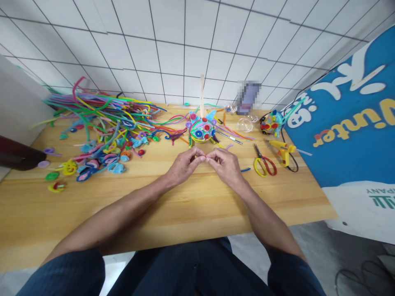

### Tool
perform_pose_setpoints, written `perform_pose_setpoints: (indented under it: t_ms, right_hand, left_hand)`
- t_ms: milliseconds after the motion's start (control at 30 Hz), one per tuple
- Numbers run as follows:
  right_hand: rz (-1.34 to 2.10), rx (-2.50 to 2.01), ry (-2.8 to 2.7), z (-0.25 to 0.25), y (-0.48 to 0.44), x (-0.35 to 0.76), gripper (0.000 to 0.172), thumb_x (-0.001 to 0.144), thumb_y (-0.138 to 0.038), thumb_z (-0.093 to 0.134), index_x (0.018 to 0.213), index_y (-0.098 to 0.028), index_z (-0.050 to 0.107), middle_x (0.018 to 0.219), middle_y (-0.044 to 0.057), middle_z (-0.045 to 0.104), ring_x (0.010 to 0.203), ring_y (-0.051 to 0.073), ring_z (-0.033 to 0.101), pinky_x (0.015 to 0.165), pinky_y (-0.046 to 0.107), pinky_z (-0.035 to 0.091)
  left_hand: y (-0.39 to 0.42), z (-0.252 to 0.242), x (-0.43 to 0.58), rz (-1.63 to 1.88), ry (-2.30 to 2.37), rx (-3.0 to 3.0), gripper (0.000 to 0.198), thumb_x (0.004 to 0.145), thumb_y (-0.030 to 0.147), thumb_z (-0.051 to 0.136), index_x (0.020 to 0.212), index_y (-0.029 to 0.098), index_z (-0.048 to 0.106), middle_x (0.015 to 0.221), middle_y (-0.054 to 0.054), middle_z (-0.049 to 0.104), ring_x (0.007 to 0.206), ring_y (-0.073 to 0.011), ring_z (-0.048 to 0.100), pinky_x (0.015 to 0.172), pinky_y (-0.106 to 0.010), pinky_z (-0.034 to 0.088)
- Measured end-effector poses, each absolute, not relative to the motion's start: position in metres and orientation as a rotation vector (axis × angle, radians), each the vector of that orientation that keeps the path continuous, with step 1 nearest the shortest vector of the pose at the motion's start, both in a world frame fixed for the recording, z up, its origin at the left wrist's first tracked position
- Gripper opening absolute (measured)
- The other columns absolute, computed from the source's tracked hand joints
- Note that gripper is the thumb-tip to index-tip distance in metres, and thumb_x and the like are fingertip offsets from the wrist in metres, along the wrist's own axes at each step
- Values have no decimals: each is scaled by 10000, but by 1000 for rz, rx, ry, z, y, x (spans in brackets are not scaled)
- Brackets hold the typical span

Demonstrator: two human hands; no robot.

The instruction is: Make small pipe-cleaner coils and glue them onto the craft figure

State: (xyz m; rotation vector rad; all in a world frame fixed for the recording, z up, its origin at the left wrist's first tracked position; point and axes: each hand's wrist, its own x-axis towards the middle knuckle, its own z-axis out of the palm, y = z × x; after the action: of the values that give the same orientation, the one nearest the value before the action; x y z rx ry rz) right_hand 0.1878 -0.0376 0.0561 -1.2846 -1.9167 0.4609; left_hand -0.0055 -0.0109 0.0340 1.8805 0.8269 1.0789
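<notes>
My left hand [186, 164] and my right hand [226, 165] meet over the middle of the table, thumbs and forefingers pinched together. A tiny red piece [205, 156] shows between the fingertips; its kind is too small to make out. Just beyond the hands stands a colourful pipe-cleaner figure [202, 130] with blue ears, red and blue round spots and a pale stick [202, 96] rising behind it. A short blue pipe-cleaner piece [245, 169] lies beside my right hand. Tweezers [231, 138] rest behind that hand.
Pipe cleaners [108, 107] are heaped at the back left, with coiled pieces [101, 158] before them. To the right lie scissors [264, 164], a yellow glue gun [284, 152] and another figure [271, 123]. A dark red cylinder [21, 154] juts in from the left. A blue board [354, 123] borders the right side.
</notes>
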Motion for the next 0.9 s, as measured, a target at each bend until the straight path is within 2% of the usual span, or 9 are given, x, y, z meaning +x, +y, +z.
perform_pose_setpoints:
  t_ms: [133,233,433,600,733,900]
  right_hand:
    - [390,-1293,-1986,57,-39,188,96,930,-181,696,841,-216,710,792,17,681,752,167,604,725,296,451]
    - [437,-1278,-1961,59,-39,188,65,928,-194,709,870,-218,723,783,7,674,728,159,598,711,289,457]
    - [432,-1269,-1922,59,-39,188,91,938,-216,697,848,-220,705,758,0,661,708,157,592,696,287,462]
    - [354,-1272,-1996,59,-40,189,114,947,-175,664,848,-219,696,817,26,689,772,174,617,742,303,469]
    - [470,-1268,-1934,60,-39,189,67,936,-199,695,881,-228,721,820,16,700,757,166,626,723,295,474]
    - [559,-1253,-1848,60,-38,189,64,921,-228,703,868,-226,739,784,6,705,715,157,623,681,285,466]
  left_hand:
    - [-8,38,-9,1101,850,2061,162,1006,276,576,890,183,639,813,-19,659,736,-144,576,729,-271,462]
    - [-12,39,-7,1127,881,1991,142,1000,261,580,901,178,639,802,-8,646,730,-137,568,723,-264,449]
    - [-17,37,-3,1098,845,1713,234,1012,391,568,925,179,616,788,5,605,703,-129,530,674,-252,435]
    - [-9,41,-8,988,829,1870,181,968,346,637,901,178,637,750,19,607,669,-121,519,662,-252,410]
    - [-8,39,-8,1050,803,1737,257,982,413,628,883,175,634,754,13,590,684,-124,515,666,-255,416]
    - [-12,32,-4,1058,723,1535,321,971,498,646,911,184,615,663,54,483,558,-98,398,540,-236,342]
